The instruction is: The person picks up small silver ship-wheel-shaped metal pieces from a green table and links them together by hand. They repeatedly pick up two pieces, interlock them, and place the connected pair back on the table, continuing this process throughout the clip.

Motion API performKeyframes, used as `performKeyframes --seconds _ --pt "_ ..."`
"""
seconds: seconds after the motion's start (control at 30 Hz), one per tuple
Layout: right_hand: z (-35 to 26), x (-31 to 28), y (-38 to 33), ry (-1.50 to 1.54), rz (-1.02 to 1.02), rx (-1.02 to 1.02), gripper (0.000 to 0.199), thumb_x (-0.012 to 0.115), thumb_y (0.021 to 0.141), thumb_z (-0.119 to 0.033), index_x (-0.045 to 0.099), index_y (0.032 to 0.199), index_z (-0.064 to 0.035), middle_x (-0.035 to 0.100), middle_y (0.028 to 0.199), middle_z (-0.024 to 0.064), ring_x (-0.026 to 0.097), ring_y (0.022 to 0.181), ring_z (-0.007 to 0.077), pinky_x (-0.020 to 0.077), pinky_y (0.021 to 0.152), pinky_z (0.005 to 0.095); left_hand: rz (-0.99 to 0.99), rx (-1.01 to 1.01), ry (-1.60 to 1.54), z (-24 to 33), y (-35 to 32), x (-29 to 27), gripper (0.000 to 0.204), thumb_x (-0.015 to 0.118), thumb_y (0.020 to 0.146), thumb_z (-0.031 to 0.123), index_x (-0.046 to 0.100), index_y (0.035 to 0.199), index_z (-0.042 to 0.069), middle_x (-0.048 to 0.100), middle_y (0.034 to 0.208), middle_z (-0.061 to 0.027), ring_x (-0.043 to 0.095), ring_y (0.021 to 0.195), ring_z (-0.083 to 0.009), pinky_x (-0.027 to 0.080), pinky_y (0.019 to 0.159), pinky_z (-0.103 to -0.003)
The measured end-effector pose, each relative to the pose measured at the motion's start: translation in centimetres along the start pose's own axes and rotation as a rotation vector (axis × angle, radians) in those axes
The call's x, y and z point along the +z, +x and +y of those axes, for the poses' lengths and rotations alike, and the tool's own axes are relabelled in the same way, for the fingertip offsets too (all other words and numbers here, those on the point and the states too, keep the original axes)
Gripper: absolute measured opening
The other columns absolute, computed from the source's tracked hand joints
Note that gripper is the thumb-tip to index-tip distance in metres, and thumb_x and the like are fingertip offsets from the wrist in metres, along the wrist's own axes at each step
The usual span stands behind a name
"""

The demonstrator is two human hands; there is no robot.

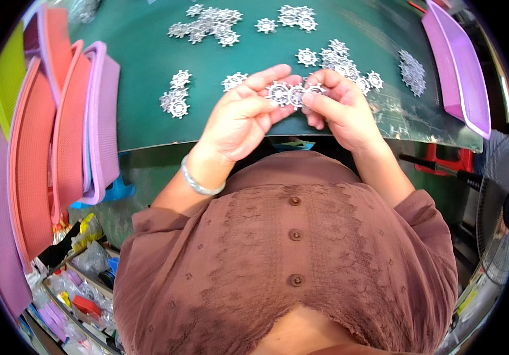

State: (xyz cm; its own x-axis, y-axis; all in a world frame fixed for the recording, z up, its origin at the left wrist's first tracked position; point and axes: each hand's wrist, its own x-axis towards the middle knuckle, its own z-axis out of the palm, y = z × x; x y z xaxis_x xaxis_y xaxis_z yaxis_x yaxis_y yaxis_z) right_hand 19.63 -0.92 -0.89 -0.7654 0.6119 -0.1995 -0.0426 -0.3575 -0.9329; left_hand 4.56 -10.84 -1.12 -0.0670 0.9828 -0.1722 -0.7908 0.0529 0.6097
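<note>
A short row of silver ship's-wheel-shaped metal pieces (294, 94) is held between my two hands, just above the near edge of the green table. My left hand (237, 115), with a pale bangle at the wrist, grips the row's left end between thumb and fingers. Thumb and fingertips of my right hand (346, 109) pinch the right end, partly covering the last piece. Whether the pieces are joined or only held side by side, I cannot tell. Just beyond my right hand lies a cluster of similar wheels (338, 59); another small group (234, 80) is partly hidden behind my left hand.
More silver wheels lie in groups on the green table (148, 59): a large cluster (207, 25), a smaller group (176, 94) and a dense heap (412, 72). Coloured plastic baskets (104, 118) stand stacked at left. A purple basket (452, 65) sits at right, near a fan (494, 236).
</note>
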Motion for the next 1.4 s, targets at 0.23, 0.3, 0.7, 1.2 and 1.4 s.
performKeyframes --seconds 0.23,0.3,0.7,1.2,1.4 --pt "0.8 1.2 -0.2 -0.361 -0.029 -0.218 0.016 0.063 0.076 -0.005 0.057 0.091 -0.0016 0.058 0.075 -0.0006 0.052 0.06 0.0051 0.0429 0.053 0.0187 0.056 -0.102 -0.021 -1.0 -0.1 0.2 0.031 0.047 0.086 0.009 0.046 0.115 -0.003 0.053 0.108 -0.0116 0.054 0.098 -0.0194 0.043 0.09 -0.034" --pt "0.8 1.6 -0.1 -0.535 -0.02 -0.29 0.02 0.064 0.075 -0.004 0.059 0.093 -0.0021 0.059 0.075 0.0012 0.053 0.06 0.0061 0.0437 0.054 0.0197 0.07 -0.11 -0.007 -1.1 -0.3 0.3 0.028 0.048 0.087 0.01 0.048 0.112 -0.002 0.055 0.104 -0.0108 0.055 0.097 -0.0189 0.045 0.087 -0.034" --pt "0.0 3.2 -0.1 -0.717 -0.032 -0.506 0.029 0.065 0.074 -0.007 0.058 0.101 -0.0023 0.053 0.067 0.0024 0.047 0.054 0.0071 0.0398 0.049 0.0203 0.161 -0.071 0.119 0.6 -2.0 -0.7 0.024 0.047 0.087 0.006 0.051 0.111 0.002 0.058 0.097 -0.0105 0.059 0.087 -0.018 0.052 0.074 -0.029" --pt "1.4 2.6 0.6 -0.858 -0.089 -0.462 0.018 0.06 0.077 -0.007 0.059 0.094 -0.0029 0.057 0.074 0.0073 0.053 0.056 0.0148 0.0435 0.051 0.0244 0.721 0.478 1.034 11.8 -1.6 -11.2 0.029 0.053 0.079 0.003 0.054 0.108 0.0 0.056 0.087 -0.0062 0.054 0.077 -0.0121 0.045 0.067 -0.024" --pt "1.3 2.6 0.7 -0.901 -0.09 -0.48 0.017 0.06 0.077 -0.007 0.059 0.094 -0.0032 0.056 0.073 0.007 0.053 0.055 0.015 0.0428 0.051 0.0248 0.81 0.402 1.477 12.3 -1.1 -13.0 0.025 0.057 0.077 0.011 0.06 0.1 0.004 0.058 0.092 -0.0101 0.057 0.079 -0.0172 0.046 0.072 -0.029"
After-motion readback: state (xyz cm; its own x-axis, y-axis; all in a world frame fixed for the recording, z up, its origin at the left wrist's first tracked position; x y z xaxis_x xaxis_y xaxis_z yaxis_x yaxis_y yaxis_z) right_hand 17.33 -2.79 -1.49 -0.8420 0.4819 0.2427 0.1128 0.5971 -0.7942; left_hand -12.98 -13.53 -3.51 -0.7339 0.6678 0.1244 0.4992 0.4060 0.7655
